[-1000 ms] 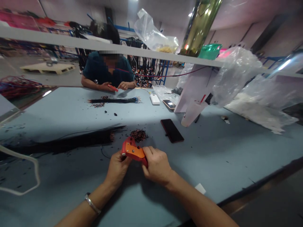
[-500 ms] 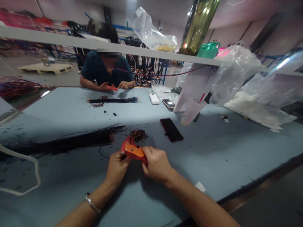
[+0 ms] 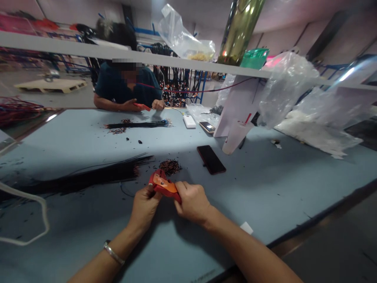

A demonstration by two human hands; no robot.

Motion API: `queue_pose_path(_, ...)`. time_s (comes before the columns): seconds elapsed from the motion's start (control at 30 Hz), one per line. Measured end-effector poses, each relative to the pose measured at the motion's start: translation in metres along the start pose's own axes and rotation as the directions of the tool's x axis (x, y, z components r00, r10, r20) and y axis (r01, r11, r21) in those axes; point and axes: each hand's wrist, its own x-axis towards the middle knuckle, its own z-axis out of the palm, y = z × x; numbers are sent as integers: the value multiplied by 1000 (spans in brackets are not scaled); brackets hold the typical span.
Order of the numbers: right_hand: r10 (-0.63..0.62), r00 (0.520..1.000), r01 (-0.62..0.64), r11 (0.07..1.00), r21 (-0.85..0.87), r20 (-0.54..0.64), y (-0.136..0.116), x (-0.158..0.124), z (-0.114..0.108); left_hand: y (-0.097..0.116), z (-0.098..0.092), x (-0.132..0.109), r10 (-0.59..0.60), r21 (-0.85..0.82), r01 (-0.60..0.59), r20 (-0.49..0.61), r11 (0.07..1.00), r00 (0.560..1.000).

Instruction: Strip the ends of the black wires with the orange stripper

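In my right hand (image 3: 191, 202) I grip a red-and-orange wire stripper (image 3: 165, 185) by its handles, fingers wrapped around them. My left hand (image 3: 144, 206) is closed in a pinch right at the stripper's head. A thin dark wire (image 3: 125, 192) curves out beside its fingers; the pinched end is hidden. Just beyond the tool lies a small heap of dark, copper-flecked offcuts (image 3: 170, 167). Left of it, a thick bundle of black wires (image 3: 97, 177) stretches across the table.
Across the table (image 3: 265, 196) a person (image 3: 126, 84) holds another red tool (image 3: 142, 106) near a smaller wire bundle (image 3: 138, 124). A black phone (image 3: 211, 159) and a plastic cup (image 3: 234, 137) stand to the right. A shelf (image 3: 176, 63) crosses above; a white cord (image 3: 45, 216) loops at left.
The stripper's handles and jaws look more closed than before, with both hands in nearly the same place. The view has shifted slightly. Across the table, the person's hands have moved a little apart.
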Motion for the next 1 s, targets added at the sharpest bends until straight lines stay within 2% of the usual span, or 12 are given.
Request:
queue_pose_path(0.23,21,999,-21,1000,8,47,-2,3,-5,-1,-1,1,14,15,-14,-11,1000,1000)
queue_pose_path(0.57,36,996,-36,999,-1,83,1,9,-5,-2,2,4,-54,17,54,-12,998,998)
queue_pose_path(0.8,52,996,-53,998,15,69,2,11,-5,1,3,4,-17,70,18,-15,997,1000)
queue_pose_path(0.9,107,994,-105,986,127,-12,6,10,-10,3,2,2,7,128,-3,-27,992,1000)
queue_pose_path(0.97,194,979,-166,933,318,-60,13,9,-15,3,0,1,36,193,-18,-87,981,996)
queue_pose_path(1.0,248,967,-198,872,447,-55,18,8,-18,2,-1,1,53,222,-22,-133,975,990)
